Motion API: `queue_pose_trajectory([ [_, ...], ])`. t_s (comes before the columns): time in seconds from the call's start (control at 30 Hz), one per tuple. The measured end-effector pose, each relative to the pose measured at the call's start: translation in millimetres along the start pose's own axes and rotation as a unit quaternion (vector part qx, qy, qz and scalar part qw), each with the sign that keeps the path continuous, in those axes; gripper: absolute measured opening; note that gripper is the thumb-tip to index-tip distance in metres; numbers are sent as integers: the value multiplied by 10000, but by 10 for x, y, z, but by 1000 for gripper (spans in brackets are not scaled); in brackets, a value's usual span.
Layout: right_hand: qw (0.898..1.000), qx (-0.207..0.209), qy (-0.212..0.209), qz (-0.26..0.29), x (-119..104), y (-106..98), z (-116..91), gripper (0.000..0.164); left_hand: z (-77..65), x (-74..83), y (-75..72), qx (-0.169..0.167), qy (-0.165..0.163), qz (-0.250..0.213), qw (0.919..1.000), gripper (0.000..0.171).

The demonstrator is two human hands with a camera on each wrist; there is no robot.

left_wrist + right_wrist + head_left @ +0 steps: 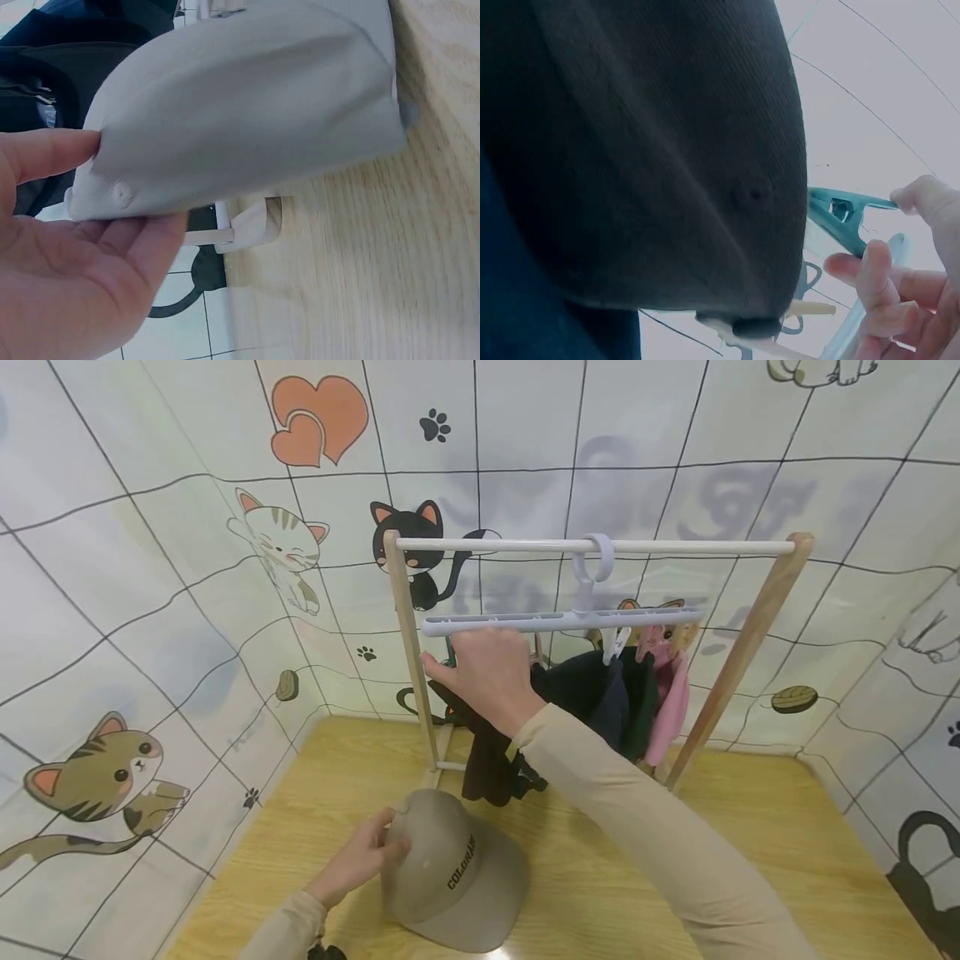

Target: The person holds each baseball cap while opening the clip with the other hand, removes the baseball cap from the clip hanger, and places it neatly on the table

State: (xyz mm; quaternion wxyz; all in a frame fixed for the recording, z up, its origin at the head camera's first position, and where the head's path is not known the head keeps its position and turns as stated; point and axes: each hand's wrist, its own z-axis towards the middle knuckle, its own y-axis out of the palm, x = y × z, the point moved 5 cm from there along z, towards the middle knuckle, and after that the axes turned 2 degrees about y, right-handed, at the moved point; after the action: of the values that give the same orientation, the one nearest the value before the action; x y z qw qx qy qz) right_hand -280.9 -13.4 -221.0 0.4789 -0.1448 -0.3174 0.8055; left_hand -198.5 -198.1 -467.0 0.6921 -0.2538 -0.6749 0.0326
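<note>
- The beige cap (435,864) is held above or on the near part of the table (750,843), left of centre; whether its brim is borne by the wood cannot be told.
- The cap's back edge is pinched by the left hand (367,856), thumb on one side and fingers on the other, so the brim is left free, pointed right and near.
- The right hand (491,672) is placed at the left end of the hanger (510,624), where a teal clip (838,229) is grasped between thumb and fingers.
- Both handles of the clip appear to be touched, presumably so that its spring can be worked; whether cloth is caught in its tip, beside the edge of a dark cap (705,150), cannot be told.
- The hanger is hooked over the white rod (487,545) of the wooden rack (757,635), so its weight is taken from above.
- Farther right, a pink cap (671,710) is hung below the hanger among darker ones, near a white clip (615,643); clips seem to be used so that caps are hung side by side.
</note>
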Motion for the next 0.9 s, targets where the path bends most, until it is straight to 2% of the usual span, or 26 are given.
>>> queue_pose_trajectory([
  [0.1,9997,-230,-74,87,45,-42,48,53,-12,-46,9,-65,-126,55,9999,43],
  [0.2,9977,-454,-64,499,155,-88,128,43,-44,-98,13,-166,-216,-18,9996,46],
  [0.37,9935,-237,-86,1113,470,-113,251,22,-103,-180,34,-439,-298,-451,9976,51],
  [0.47,9910,-284,94,1307,693,-60,254,23,-117,-221,53,-568,-359,-642,9957,47],
  [0.6,9821,-577,176,1782,888,18,197,35,-98,-239,47,-306,-333,-597,9972,33],
  [0.7,9744,-663,-59,2148,941,68,154,33,-71,-233,29,41,-259,-529,9983,24],
  [0.9,9762,-525,-526,2035,971,123,111,22,-45,-246,-28,586,-294,-511,9965,22],
])
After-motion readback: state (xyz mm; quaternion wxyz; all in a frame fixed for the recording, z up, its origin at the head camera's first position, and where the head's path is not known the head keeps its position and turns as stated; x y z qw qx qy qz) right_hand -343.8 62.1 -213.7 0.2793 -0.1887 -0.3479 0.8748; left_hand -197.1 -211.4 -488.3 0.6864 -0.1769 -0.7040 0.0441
